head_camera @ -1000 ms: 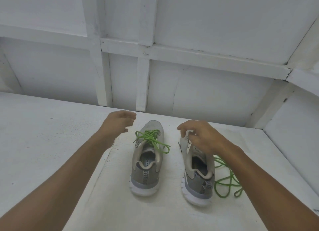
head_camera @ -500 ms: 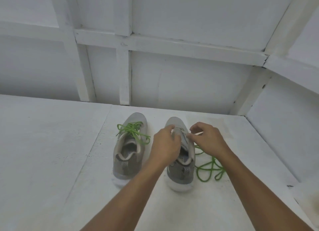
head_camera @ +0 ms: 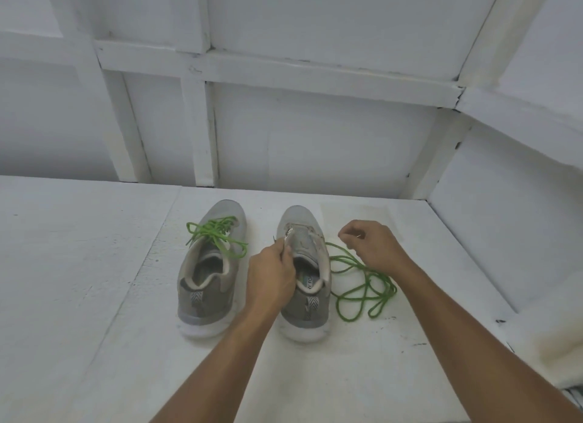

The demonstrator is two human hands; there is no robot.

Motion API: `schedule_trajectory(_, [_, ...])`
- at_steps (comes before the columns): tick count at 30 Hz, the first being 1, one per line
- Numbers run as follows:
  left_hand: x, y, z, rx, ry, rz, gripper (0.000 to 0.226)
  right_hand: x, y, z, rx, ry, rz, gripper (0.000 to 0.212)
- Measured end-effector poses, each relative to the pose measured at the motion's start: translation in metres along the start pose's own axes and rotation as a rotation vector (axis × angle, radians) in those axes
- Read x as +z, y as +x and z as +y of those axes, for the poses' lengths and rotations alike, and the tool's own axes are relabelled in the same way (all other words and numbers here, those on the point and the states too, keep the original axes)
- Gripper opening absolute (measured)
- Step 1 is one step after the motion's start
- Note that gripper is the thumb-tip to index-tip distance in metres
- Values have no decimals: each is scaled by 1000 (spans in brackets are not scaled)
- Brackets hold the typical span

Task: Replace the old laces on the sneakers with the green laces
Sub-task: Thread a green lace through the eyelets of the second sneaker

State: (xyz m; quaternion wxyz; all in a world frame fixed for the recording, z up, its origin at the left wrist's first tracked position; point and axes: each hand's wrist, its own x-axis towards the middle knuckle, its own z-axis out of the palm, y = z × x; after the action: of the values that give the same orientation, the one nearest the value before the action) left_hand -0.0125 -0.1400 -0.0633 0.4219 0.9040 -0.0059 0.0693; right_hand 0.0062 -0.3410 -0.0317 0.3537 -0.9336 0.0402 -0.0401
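Two grey mesh sneakers, toes toward a white panelled wall, our hands at the right one.
The left sneaker [head_camera: 208, 277], white-soled, wears a knotted green lace [head_camera: 217, 236]. Our left hand [head_camera: 271, 274] has its grip pinched on the eyelet edge of the laceless right sneaker [head_camera: 307, 252]. At that shoe's 3 o'clock the loose green lace [head_camera: 362, 285] coils on the painted surface [head_camera: 79, 264]. Our right hand [head_camera: 373, 245] hovers over its far end, fingers curled; we cannot tell whether its grip holds anything.

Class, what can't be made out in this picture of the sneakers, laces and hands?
Head view: right sneaker, left eyelets hidden by the gripping left hand.
Head view: whether the right hand pinches the loose green lace, too small.
Head view: insole print, partly covered by collar.
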Motion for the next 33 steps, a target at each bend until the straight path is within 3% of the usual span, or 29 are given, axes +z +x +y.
schedule_trajectory(5, [0, -1, 0, 10, -12, 22, 32, 13, 29, 25, 54, -219, 3, 16])
schedule_trajectory(11, [2, 1, -5, 33, -39, 13, 30, 47, 43, 30, -13, -463, -70, 33])
schedule_trajectory(22, [-1, 8, -15, 55, -47, 0, 39, 54, 46, 29, 63, -490, -60, 16])
schedule_trajectory(29, [-2, 9, -12, 32, -57, -25, 44, 22, 52, 16, 9, -192, -3, 7])
schedule_trajectory(33, [-4, 14, -6, 19, -74, -31, 33, 14, 57, 0, 26, 66, -34, 8])
